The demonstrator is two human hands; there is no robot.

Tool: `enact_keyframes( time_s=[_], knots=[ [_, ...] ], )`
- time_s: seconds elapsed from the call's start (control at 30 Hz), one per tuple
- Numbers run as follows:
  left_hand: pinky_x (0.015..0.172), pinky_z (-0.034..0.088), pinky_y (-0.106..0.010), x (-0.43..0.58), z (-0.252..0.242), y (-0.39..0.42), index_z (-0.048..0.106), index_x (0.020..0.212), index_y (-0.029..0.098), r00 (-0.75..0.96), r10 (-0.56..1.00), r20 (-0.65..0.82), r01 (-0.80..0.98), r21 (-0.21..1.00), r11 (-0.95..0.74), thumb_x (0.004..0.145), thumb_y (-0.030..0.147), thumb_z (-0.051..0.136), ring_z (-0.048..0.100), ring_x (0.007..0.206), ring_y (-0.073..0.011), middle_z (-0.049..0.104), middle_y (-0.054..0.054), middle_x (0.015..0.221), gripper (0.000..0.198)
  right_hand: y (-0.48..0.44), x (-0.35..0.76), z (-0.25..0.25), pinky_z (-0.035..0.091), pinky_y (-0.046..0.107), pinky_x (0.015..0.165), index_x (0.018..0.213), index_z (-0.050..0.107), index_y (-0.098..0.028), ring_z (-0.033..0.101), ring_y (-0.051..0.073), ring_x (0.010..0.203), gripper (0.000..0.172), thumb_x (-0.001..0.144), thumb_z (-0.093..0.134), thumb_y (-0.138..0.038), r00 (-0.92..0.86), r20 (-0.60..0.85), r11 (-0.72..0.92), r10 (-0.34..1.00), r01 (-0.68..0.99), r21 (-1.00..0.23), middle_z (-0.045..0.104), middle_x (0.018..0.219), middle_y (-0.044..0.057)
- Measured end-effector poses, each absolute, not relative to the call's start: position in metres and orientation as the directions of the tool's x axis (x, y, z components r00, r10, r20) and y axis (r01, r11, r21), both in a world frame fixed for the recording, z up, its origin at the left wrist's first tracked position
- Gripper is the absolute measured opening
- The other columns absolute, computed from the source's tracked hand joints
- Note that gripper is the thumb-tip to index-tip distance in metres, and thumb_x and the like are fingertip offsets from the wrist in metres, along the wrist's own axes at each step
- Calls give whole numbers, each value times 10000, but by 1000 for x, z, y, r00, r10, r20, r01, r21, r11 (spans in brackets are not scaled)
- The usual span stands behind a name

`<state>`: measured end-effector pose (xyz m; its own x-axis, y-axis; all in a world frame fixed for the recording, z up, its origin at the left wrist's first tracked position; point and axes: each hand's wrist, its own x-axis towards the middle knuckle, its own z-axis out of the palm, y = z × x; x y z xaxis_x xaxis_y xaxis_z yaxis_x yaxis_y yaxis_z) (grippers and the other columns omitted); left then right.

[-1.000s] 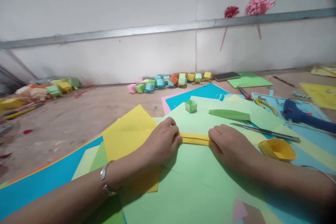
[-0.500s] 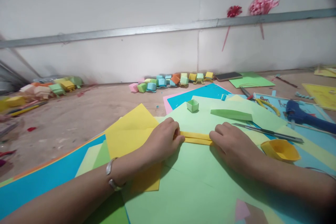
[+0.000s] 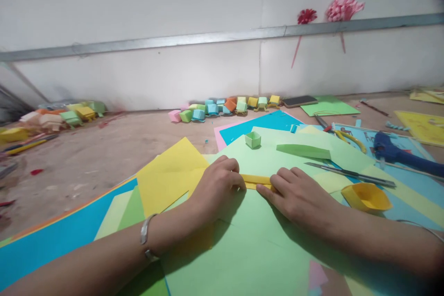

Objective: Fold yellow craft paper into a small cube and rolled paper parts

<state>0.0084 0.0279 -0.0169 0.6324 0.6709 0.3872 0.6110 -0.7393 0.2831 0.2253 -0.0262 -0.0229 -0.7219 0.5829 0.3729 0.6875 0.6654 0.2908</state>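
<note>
The bench point(image 3: 104, 148) carries a pile of coloured paper, and you work on the large light green sheet point(image 3: 243, 249) that lies on top. A yellow sheet point(image 3: 166, 175) lies partly under your left wrist.

Your left hand point(image 3: 215, 189) has a closed grip. Its fingers curl down over the left end of the folded yellow strip point(image 3: 256, 180), and I cannot see the thumb. Your right hand point(image 3: 298, 196) has no closed grip. Its fingers lie stretched and flat, with the tips pressing on the right end of the strip. The strip lies flat on the green sheet, between your two hands and touching both.

The step in hand, as I judge it, is pressing the crease of this strip. A further move calls for one end to be kept pinned while the other fingers slide along the fold, so that the layers do not shift.

To the right, near your right forearm but apart from it, are a blue glue gun point(image 3: 402, 155), a craft knife point(image 3: 350, 175) and a yellow paper cup point(image 3: 366, 196). A small green paper box point(image 3: 252, 139) stands just beyond the strip.
</note>
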Motion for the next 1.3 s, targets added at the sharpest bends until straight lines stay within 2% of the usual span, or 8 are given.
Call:
enact_keyframes(
  time_s=[0.17,0.37,0.5,0.73,0.83,1.0,1.17,1.3],
  knots=[
    [559,379,-260,4,-21,29,722,624,185,673,621,401,572,250,-781,780,50,599,496,668,-158,575,-27,670,240,-44,227,-19,159,357,592,743,665,-161,363,202,659,101,768,633,-68,-694,337,592,637,720,363,536,678,55],
    [572,381,-264,5,-13,22,664,636,170,732,607,310,595,144,-791,764,24,513,489,666,-157,573,-27,691,246,-59,233,-24,105,355,572,425,511,-204,330,208,611,249,542,707,-105,-658,291,481,694,725,493,455,549,86],
    [536,360,-288,9,-8,15,591,663,161,768,603,214,625,-49,-779,791,26,480,464,584,-151,571,-26,682,217,-60,233,-26,113,356,570,400,523,-217,335,216,604,242,505,731,-150,-672,258,469,694,694,546,418,514,85],
    [483,293,-306,17,-4,4,597,1196,251,853,507,126,522,-265,-811,913,322,593,529,624,-197,617,-16,804,292,-60,232,-22,107,356,561,440,602,-225,342,216,590,154,507,729,-169,-696,239,483,677,665,570,411,506,80],
    [518,336,-328,17,-1,1,668,1070,178,864,495,87,497,-292,-817,914,392,603,556,709,-213,624,-33,807,272,-61,233,-22,101,359,559,425,578,-228,344,220,586,182,524,720,-172,-690,224,481,688,665,572,423,509,85],
    [533,326,-339,14,3,-8,650,627,177,856,516,38,498,-330,-802,880,271,653,514,699,-210,604,-41,707,270,-61,234,-23,96,360,549,410,522,-221,344,217,586,247,548,720,-168,-679,160,500,716,659,562,444,527,86],
    [502,281,-328,11,3,-10,646,569,176,763,646,19,606,-369,-705,849,208,663,479,653,-211,578,-61,634,282,-61,234,-23,88,355,549,428,519,-211,343,210,597,250,571,717,-155,-667,105,515,737,656,552,434,535,75],
    [496,292,-318,10,3,-7,604,546,168,732,652,198,670,-384,-635,824,168,664,448,605,-195,537,-49,596,285,-61,234,-22,79,351,557,436,516,-208,323,203,602,250,596,698,-146,-660,90,525,746,666,529,422,536,70]
  ],
)
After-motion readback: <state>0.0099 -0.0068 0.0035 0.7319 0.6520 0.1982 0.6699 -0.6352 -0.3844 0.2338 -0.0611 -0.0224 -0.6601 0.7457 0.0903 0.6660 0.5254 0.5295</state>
